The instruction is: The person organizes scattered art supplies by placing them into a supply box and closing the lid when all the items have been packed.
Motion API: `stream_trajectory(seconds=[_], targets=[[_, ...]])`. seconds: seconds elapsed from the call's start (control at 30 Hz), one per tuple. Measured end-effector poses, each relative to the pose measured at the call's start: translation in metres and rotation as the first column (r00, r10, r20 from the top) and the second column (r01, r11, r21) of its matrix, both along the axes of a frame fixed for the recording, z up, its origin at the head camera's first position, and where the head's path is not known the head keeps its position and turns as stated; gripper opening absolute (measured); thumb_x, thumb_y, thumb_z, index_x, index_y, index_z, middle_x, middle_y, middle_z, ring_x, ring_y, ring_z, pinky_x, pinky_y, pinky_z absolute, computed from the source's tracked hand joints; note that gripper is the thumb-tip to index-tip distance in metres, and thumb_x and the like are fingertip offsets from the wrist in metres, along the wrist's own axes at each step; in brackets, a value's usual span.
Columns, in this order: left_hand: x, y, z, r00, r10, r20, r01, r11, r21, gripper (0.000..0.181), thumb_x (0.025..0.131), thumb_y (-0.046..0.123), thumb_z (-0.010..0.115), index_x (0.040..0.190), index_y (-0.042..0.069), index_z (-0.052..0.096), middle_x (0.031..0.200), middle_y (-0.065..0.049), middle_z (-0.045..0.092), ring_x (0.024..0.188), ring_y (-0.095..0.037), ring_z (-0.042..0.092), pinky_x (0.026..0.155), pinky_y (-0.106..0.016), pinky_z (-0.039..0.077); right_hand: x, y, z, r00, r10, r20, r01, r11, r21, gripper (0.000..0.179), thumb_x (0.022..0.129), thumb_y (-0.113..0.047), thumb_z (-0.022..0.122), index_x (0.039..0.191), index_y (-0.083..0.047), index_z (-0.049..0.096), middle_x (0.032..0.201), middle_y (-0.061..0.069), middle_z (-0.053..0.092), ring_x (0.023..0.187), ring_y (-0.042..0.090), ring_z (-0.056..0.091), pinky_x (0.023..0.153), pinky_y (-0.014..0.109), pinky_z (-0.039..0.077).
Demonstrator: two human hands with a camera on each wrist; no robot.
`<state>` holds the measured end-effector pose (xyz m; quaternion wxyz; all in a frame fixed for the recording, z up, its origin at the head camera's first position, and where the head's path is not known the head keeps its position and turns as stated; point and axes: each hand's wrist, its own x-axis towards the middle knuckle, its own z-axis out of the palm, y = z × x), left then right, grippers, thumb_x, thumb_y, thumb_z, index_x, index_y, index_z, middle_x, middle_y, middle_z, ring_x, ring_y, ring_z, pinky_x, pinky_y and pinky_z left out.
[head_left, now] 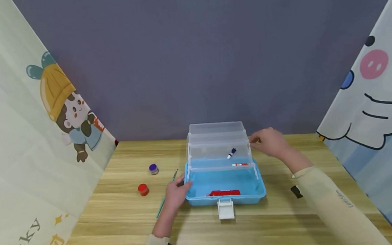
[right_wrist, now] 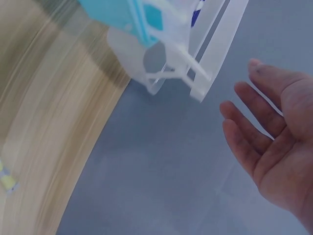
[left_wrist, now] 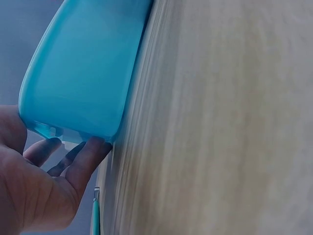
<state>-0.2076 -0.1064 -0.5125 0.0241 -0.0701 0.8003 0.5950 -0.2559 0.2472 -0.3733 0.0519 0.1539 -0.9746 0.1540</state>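
A light blue storage box [head_left: 201, 202] stands on the table with its clear stepped trays [head_left: 217, 139] raised at the back. My left hand [head_left: 176, 194] grips the box's left end, thumb over the rim and fingers against the outside, as the left wrist view also shows. My right hand [right_wrist: 279, 132] is beside the trays' right side, fingers loosely bent and holding nothing; a gap separates it from them in the right wrist view. Inside the box lies a red tube [head_left: 225, 193]. A dark blue and white tube [head_left: 231, 153] and an orange and white one [head_left: 240, 164] show at the trays.
Left of the box are a purple-lidded jar [head_left: 153, 169], a red jar [head_left: 143, 189] and a teal-handled paintbrush [head_left: 160, 207]. The box's white latch [head_left: 226, 210] hangs down in front. At the right wrist view's left edge lies a small yellow item [right_wrist: 7, 178]. A grey backdrop [head_left: 212, 60] rises behind.
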Motion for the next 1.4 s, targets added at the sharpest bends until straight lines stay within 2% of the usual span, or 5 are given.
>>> stream_trajectory(seconds=[0.23, 0.43, 1.03, 1.23, 1.4], targets=[[-0.002, 0.001, 0.002, 1.000, -0.001, -0.013, 0.001, 1.000, 0.011, 0.051, 0.086, 0.026, 0.074, 0.134, 0.012, 0.059, 0.139, -0.014, 0.052, 0.130, -0.036, 0.043, 0.101, -0.048, 0.041, 0.004, 0.032, -0.001, 1.000, 0.006, -0.007, -0.006, 1.000, -0.019, 0.015, 0.089, -0.020, 0.072, 0.098, -0.009, 0.076, 0.089, 0.003, 0.072, 0.079, 0.021, 0.066, 0.067, 0.043, 0.055], [-0.002, -0.001, 0.001, 1.000, -0.002, -0.009, 0.002, 1.000, -0.004, 0.051, 0.086, 0.027, 0.075, 0.133, 0.013, 0.060, 0.137, -0.014, 0.054, 0.128, -0.034, 0.046, 0.101, -0.046, 0.042, 0.010, 0.056, -0.008, 0.999, -0.016, 0.050, 0.017, 1.000, -0.020, 0.014, 0.089, -0.020, 0.071, 0.097, -0.009, 0.076, 0.091, 0.005, 0.072, 0.079, 0.022, 0.067, 0.066, 0.043, 0.055], [-0.002, -0.004, -0.004, 0.998, -0.057, 0.007, 0.057, 0.998, -0.002, 0.053, 0.087, 0.026, 0.074, 0.135, 0.010, 0.058, 0.133, -0.019, 0.056, 0.122, -0.036, 0.052, 0.095, -0.046, 0.048, 0.019, 0.127, -0.055, 0.985, -0.068, 0.157, 0.067, 0.998, 0.011, 0.012, 0.090, -0.015, 0.068, 0.093, -0.004, 0.073, 0.088, 0.008, 0.071, 0.077, 0.026, 0.065, 0.067, 0.046, 0.053], [-0.003, -0.004, -0.002, 0.999, -0.051, 0.018, 0.051, 0.999, 0.017, 0.051, 0.087, 0.025, 0.074, 0.134, 0.011, 0.058, 0.136, -0.020, 0.054, 0.124, -0.037, 0.050, 0.096, -0.047, 0.047, 0.020, 0.139, -0.068, 0.988, -0.062, 0.141, 0.056, 0.997, 0.045, 0.014, 0.089, -0.014, 0.067, 0.094, -0.003, 0.074, 0.090, 0.009, 0.071, 0.081, 0.030, 0.066, 0.072, 0.050, 0.053], [-0.005, -0.005, 0.001, 0.999, -0.054, 0.007, 0.054, 0.999, 0.004, 0.051, 0.087, 0.024, 0.074, 0.134, 0.010, 0.059, 0.134, -0.021, 0.054, 0.124, -0.038, 0.050, 0.096, -0.047, 0.047, 0.022, 0.150, -0.079, 0.974, -0.072, 0.215, 0.068, 0.997, 0.026, 0.014, 0.088, -0.009, 0.068, 0.097, 0.000, 0.072, 0.091, 0.012, 0.070, 0.084, 0.033, 0.064, 0.071, 0.049, 0.053]])
